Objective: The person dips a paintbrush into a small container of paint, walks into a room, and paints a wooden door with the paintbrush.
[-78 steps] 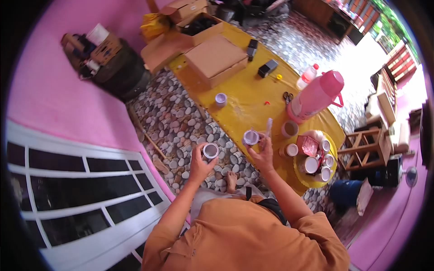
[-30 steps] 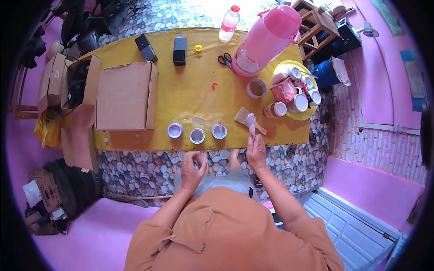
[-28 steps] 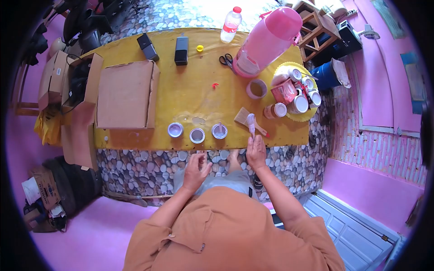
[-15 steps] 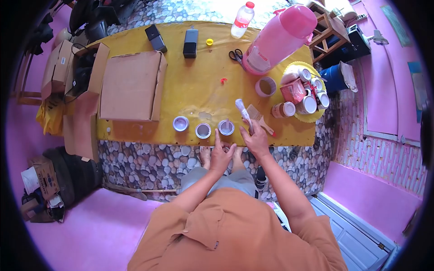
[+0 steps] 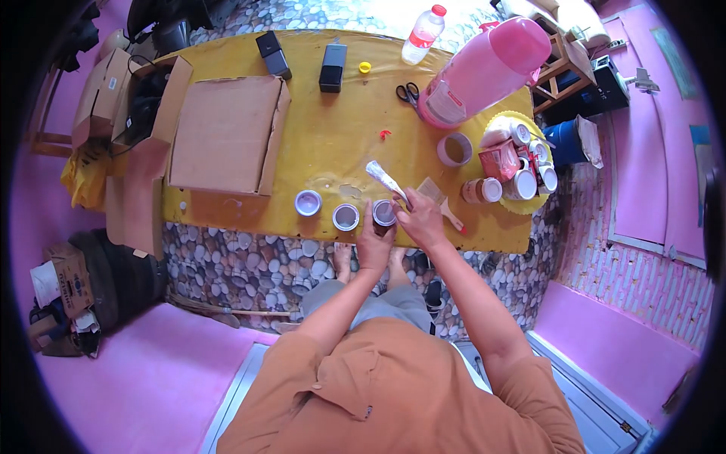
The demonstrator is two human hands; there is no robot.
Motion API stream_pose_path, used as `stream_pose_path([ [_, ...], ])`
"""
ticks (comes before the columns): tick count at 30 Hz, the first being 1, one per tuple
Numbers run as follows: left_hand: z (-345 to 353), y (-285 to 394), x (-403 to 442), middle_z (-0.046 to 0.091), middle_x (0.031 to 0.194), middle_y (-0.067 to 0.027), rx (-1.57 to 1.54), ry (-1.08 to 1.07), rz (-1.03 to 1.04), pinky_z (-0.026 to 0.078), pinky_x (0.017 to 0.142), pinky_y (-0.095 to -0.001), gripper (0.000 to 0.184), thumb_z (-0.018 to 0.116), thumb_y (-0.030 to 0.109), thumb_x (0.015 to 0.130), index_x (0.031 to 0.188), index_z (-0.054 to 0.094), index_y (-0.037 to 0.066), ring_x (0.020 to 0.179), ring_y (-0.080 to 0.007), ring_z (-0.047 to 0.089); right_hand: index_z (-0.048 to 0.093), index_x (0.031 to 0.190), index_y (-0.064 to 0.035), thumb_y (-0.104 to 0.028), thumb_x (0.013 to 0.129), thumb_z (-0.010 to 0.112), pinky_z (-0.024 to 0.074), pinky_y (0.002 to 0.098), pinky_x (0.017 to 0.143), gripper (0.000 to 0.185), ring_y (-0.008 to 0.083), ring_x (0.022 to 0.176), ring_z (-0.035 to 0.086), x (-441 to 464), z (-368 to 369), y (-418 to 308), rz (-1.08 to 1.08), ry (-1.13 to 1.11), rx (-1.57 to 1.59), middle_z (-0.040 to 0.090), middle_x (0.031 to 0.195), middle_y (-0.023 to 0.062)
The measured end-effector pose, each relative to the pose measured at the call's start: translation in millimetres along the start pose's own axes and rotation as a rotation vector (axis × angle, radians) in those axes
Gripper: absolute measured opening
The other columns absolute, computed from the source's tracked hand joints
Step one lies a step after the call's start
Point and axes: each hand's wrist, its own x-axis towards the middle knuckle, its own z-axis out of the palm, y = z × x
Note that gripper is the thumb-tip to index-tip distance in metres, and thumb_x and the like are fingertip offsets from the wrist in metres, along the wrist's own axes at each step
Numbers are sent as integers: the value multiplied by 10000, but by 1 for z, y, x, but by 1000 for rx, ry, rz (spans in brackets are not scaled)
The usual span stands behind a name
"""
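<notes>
A paintbrush [image 5: 387, 180] with a whitish, paint-covered head is gripped in my right hand [image 5: 422, 221], its head pointing up and left. My left hand [image 5: 375, 246] is closed around a small jar [image 5: 384, 213] at the table's front edge. The right hand's fingers are close to that jar's rim; whether they touch it I cannot tell. To the left stand two similar small open containers, a middle one [image 5: 345, 217] and a left one [image 5: 308, 203]. A second, wide brush [image 5: 452, 217] with a pale handle and red tip lies behind my right hand.
On the yellow-covered table [image 5: 333, 136] are a cardboard box [image 5: 223, 136], a pink thermos [image 5: 484, 72], scissors [image 5: 408, 94], a plastic bottle [image 5: 423, 36] and a tape roll [image 5: 454, 150]. A brown-filled jar [image 5: 481, 191] stands beside a yellow tray [image 5: 522, 208] of cans and packets.
My left hand has closed around the right-hand jar. My right hand has moved left with the brush, up to the jar. The whole view has shifted slightly.
</notes>
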Motion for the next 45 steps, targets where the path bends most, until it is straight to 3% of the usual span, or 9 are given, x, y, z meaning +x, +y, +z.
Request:
stream_pose_path([
  [6, -1, 6, 2, 771, 980, -202, 232, 45, -50, 604, 755, -475, 801, 856, 404, 861, 1561, 506, 236, 887, -383, 766, 646, 981, -78, -293, 909, 758, 526, 537, 744, 252, 424, 849, 693, -14, -17, 2, -48, -53, -77, 709, 882, 197],
  [11, -2, 24, -2, 767, 967, -183, 437, 41, 88, 594, 719, -475, 783, 868, 402, 846, 1533, 535, 230, 850, -384, 753, 633, 1001, -54, -278, 936, 748, 521, 522, 737, 260, 421, 834, 683, -29, -24, -4, -58, -44, -72, 703, 885, 196],
  [13, -1, 30, -4, 764, 977, -179, 443, 29, 129, 589, 709, -474, 785, 871, 399, 839, 1529, 538, 231, 843, -383, 746, 671, 1023, -54, -245, 937, 778, 529, 482, 713, 235, 393, 790, 695, -35, -29, -8, -127, 99, -97, 703, 844, 169],
  [15, -3, 40, -6, 713, 872, -108, 435, -30, 176, 562, 691, -371, 784, 911, 308, 820, 1508, 567, 154, 729, -216, 695, 671, 1029, -55, -246, 945, 774, 530, 483, 716, 233, 390, 806, 697, -40, -37, -12, -119, 128, -109, 709, 862, 168],
  [25, -16, 99, -14, 635, 996, -74, 387, -177, 270, 521, 672, -360, 764, 916, 278, 798, 1478, 591, 151, 735, -197, 603, 672, 1034, -52, -215, 965, 755, 516, 470, 735, 195, 372, 821, 684, -51, -70, -47, -122, 253, 12, 701, 872, 153],
  [31, -28, 124, -17, 607, 1050, -100, 504, -169, 423, 549, 726, -411, 737, 922, 289, 759, 1420, 628, 145, 853, -268, 650, 682, 1043, -47, -226, 965, 756, 515, 470, 738, 209, 374, 832, 683, -76, -93, -65, -104, 204, 48, 704, 896, 155],
  [37, -40, 147, -21, 614, 1199, -129, 400, -197, 633, 556, 898, -423, 693, 925, 212, 732, 1364, 659, 114, 1103, -327, 633, 691, 1043, -48, -237, 968, 753, 526, 468, 760, 212, 375, 835, 689, -74, -104, -92, -88, 317, -2, 707, 935, 168],
  [40, -47, 149, -20, 631, 1314, -180, 259, -287, 570, 514, 1059, -462, 689, 923, 191, 736, 1348, 636, 57, 1241, -380, 610, 686, 1052, -49, -243, 967, 750, 530, 480, 748, 221, 388, 824, 693, -74, -106, -105, -104, 269, 55, 711, 904, 178],
  [45, -61, 141, -13, 662, 1278, -166, 337, -311, 604, 516, 1048, -468, 663, 922, 189, 744, 1320, 633, 35, 1218, -378, 624, 672, 1063, -46, -250, 965, 749, 540, 496, 738, 239, 407, 816, 697, -87, -109, -105, -127, 207, 60, 716, 874, 189],
])
